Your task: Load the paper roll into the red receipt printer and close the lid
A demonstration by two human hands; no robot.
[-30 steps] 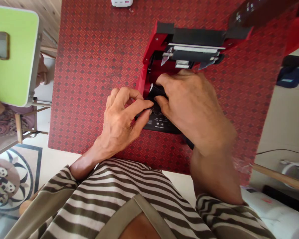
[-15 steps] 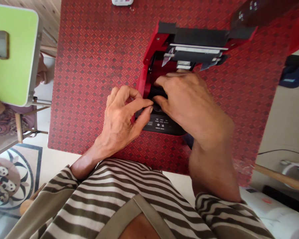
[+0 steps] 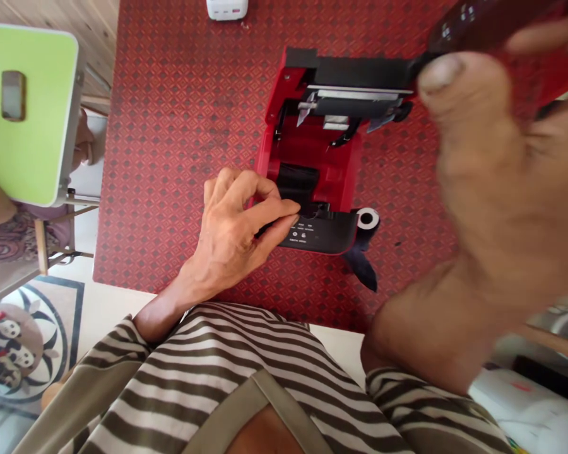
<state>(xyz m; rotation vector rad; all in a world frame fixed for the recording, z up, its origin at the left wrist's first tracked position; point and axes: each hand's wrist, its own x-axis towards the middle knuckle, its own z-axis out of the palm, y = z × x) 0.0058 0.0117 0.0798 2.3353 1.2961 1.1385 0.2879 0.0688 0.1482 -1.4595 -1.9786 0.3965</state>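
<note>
A red and black machine with its lid raised, which looks like a label printer (image 3: 322, 233), stands on the table. Inside its red bay a strip of black film (image 3: 299, 180) lies toward the front. My left hand (image 3: 239, 217) is closed, thumb and forefinger pinched at the front edge of the bay, where the film's end appears to be. Its fingertips cover the exact grip. Raised close to the camera at the right, my right hand (image 3: 506, 157) is blurred, its thumb and a finger apart, with nothing visible between them. Part of it runs out of view.
Against the machine's right side lies a white-cored roll (image 3: 368, 219) with dark film trailing from it. A dark glossy object (image 3: 473, 25) is at the upper right, a white device (image 3: 227, 9) at the far edge. Left stands a green table (image 3: 33, 145) bearing a phone (image 3: 13, 94).
My right hand has left the inside of the machine and risen to the right, exposing the bay and the roll. My left hand keeps its pinch at the front edge.
</note>
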